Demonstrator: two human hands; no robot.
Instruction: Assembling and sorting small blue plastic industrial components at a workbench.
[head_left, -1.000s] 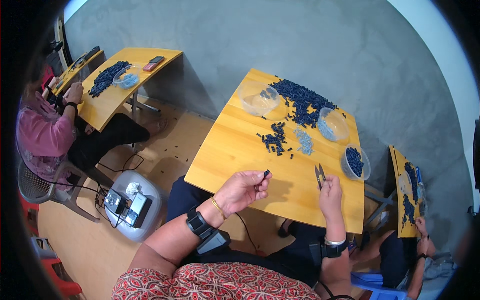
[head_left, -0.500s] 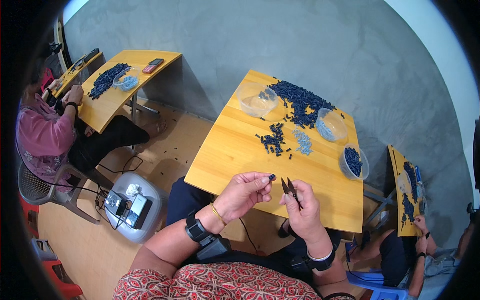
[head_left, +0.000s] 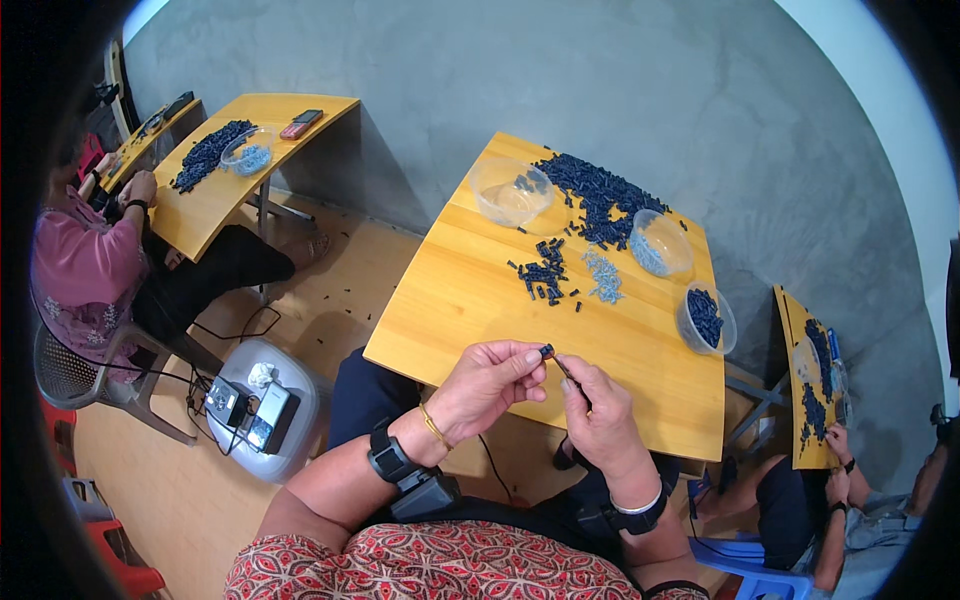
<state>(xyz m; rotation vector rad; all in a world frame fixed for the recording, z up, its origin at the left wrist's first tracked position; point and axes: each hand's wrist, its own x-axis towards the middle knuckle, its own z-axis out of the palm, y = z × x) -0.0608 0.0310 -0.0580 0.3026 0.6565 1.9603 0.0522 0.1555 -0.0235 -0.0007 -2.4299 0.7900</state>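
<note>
Between the thumb and fingertips of my left hand (head_left: 492,384) is a small dark-blue cylindrical piece (head_left: 547,351). My right hand (head_left: 600,408) is wrapped round dark thread snips (head_left: 568,372), whose tips meet the piece's right end. Both hands are over the near edge of the wooden table (head_left: 450,320). Beyond them lie a small group of dark-blue pieces (head_left: 545,275) and a scatter of light-blue bits (head_left: 604,278). A larger dark-blue heap (head_left: 600,195) covers the table's far side.
Clear tubs stand on the table: one at far left (head_left: 510,200), one with light-blue bits (head_left: 660,240), one with dark-blue pieces (head_left: 706,325). People sit at tables to the left (head_left: 90,250) and right (head_left: 890,525). A grey bin with devices (head_left: 290,400) stands left.
The snips have moved left to the dark-blue piece, and their blades have come together from a spread position. My left hand keeps its hold on the piece.
</note>
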